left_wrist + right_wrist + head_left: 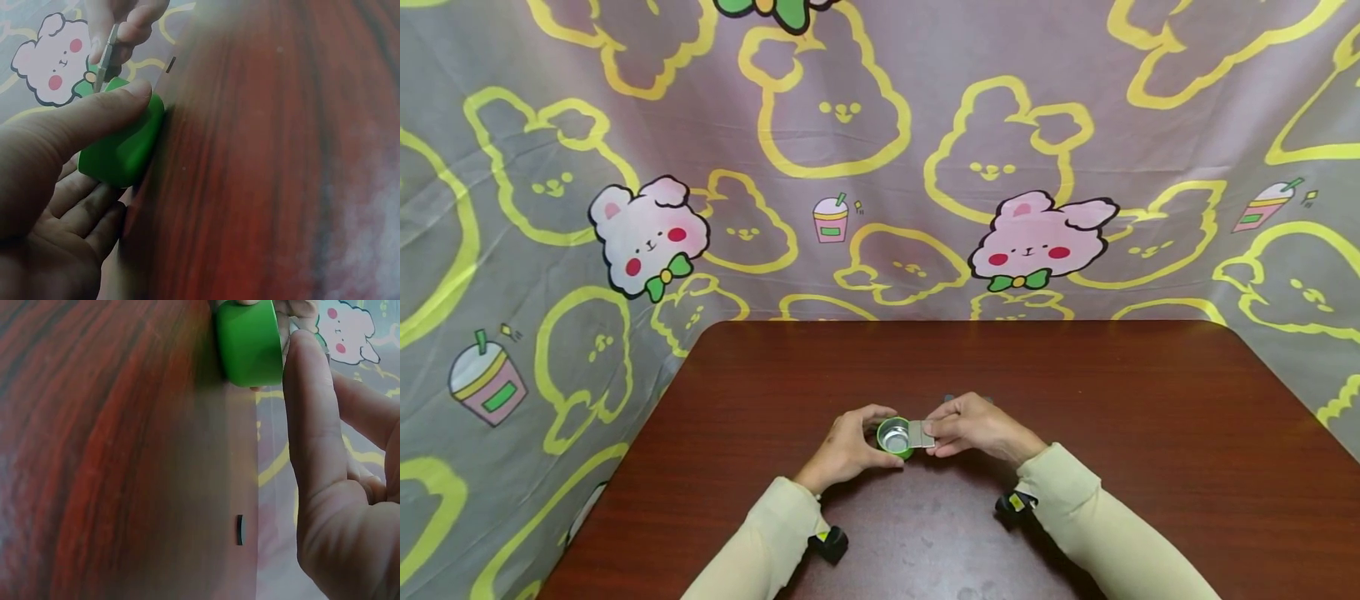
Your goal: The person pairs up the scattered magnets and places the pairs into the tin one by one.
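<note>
A small round green container (895,435) with a shiny silver inside is gripped from the left by my left hand (848,446). Its mouth tilts up toward the head camera. In the left wrist view, the thumb lies along the green wall (125,147) and the fingers are on its far side. My right hand (973,427) pinches a flat grey rectangular piece (921,434) with a line across it, between thumb and fingers. Edge-on in the left wrist view, this thin piece (107,57) stands at the container's rim. The right thumb hides part of it in the right wrist view.
Brown wooden table (760,375) beneath both hands. A small dark flat thing (240,530) lies on it, partly hidden behind the right hand in the head view. A patterned cloth (880,275) hangs behind the table and along both sides.
</note>
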Demonstrator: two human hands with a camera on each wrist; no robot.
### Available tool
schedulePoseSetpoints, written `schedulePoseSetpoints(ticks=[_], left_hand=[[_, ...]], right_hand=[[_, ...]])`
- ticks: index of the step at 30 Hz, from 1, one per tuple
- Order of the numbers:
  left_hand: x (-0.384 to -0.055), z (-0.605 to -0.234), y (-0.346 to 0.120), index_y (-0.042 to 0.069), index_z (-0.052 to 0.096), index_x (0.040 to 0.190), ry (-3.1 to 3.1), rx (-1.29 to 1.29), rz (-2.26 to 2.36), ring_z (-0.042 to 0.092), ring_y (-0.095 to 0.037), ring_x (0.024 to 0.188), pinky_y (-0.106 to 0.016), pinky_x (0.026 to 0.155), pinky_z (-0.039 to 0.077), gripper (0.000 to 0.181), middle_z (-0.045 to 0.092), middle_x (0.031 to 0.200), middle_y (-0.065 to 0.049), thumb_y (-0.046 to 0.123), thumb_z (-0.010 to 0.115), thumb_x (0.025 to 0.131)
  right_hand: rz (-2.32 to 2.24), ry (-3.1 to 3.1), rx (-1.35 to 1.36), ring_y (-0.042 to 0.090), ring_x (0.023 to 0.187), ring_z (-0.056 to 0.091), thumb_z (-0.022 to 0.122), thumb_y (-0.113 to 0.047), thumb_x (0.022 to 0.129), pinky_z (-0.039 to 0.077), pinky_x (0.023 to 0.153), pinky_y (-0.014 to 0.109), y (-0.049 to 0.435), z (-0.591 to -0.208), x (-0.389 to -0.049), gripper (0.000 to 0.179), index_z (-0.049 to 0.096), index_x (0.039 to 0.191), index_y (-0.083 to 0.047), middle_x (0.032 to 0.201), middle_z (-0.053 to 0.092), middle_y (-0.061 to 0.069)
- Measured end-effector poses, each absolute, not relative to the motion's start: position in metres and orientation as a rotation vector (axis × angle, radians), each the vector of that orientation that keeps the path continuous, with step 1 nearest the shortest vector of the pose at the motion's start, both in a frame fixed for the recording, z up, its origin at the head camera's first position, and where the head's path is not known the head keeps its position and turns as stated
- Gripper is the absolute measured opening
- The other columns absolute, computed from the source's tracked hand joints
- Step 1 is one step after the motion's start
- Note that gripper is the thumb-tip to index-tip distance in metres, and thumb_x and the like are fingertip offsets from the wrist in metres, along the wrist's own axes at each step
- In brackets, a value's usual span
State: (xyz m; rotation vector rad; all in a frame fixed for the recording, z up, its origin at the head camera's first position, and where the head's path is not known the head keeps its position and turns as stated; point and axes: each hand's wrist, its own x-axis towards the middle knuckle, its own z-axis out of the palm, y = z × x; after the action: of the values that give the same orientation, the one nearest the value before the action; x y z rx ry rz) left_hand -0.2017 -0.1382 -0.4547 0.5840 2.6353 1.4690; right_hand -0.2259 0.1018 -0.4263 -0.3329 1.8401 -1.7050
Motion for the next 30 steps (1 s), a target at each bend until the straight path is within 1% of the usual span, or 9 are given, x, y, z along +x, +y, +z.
schedulePoseSetpoints(ticks=[9, 19, 22, 26, 30], left_hand=[[-0.2013, -0.4545, -0.1378, 0.004, 0.066, 0.122, 2.638, 0.596, 1.468, 0.068, -0.020, 0.102, -0.031, 0.087, 0.052, 0.065, 0.071, 0.114, -0.008, 0.013, 0.095, 0.065], [-0.2013, -0.4545, -0.1376, 0.005, 0.067, 0.122, 2.635, 0.587, 1.467, 0.067, -0.018, 0.101, -0.029, 0.086, 0.051, 0.064, 0.072, 0.114, -0.007, 0.013, 0.095, 0.065], [-0.2012, -0.4546, -0.1377, 0.005, 0.067, 0.122, 2.633, 0.585, 1.472, 0.067, -0.018, 0.102, -0.030, 0.087, 0.051, 0.064, 0.071, 0.114, -0.007, 0.013, 0.095, 0.065], [-0.2019, -0.4549, -0.1377, 0.004, 0.067, 0.121, 2.644, 0.593, 1.472, 0.068, -0.020, 0.102, -0.032, 0.087, 0.052, 0.064, 0.072, 0.114, -0.008, 0.012, 0.096, 0.064], [-0.2024, -0.4552, -0.1376, 0.005, 0.067, 0.121, 2.647, 0.588, 1.467, 0.068, -0.020, 0.102, -0.032, 0.087, 0.052, 0.065, 0.072, 0.114, -0.007, 0.012, 0.096, 0.064]], right_hand=[[-1.725, 1.842, -0.295, 0.019, 0.078, 0.072, 0.061, 0.001, 0.097, 0.059, 0.071, 0.027, 0.0978, -0.4301, -0.2257, 0.031, 0.057, 0.119, 0.022, 0.097, 0.071, 0.023], [-1.732, 1.878, -0.214, 0.018, 0.075, 0.071, 0.064, 0.003, 0.095, 0.059, 0.070, 0.028, 0.0928, -0.4322, -0.2260, 0.024, 0.060, 0.112, 0.019, 0.091, 0.070, 0.018], [-1.730, 1.894, -0.207, 0.019, 0.076, 0.071, 0.065, 0.004, 0.094, 0.059, 0.071, 0.030, 0.0937, -0.4313, -0.2249, 0.028, 0.058, 0.116, 0.020, 0.093, 0.070, 0.020], [-1.743, 1.883, -0.218, 0.019, 0.077, 0.071, 0.065, 0.007, 0.092, 0.059, 0.072, 0.031, 0.0970, -0.4299, -0.2225, 0.039, 0.052, 0.126, 0.022, 0.096, 0.070, 0.021], [-1.738, 1.875, -0.242, 0.020, 0.077, 0.071, 0.066, 0.009, 0.089, 0.060, 0.072, 0.032, 0.1010, -0.4302, -0.2202, 0.048, 0.048, 0.132, 0.021, 0.095, 0.070, 0.021]])
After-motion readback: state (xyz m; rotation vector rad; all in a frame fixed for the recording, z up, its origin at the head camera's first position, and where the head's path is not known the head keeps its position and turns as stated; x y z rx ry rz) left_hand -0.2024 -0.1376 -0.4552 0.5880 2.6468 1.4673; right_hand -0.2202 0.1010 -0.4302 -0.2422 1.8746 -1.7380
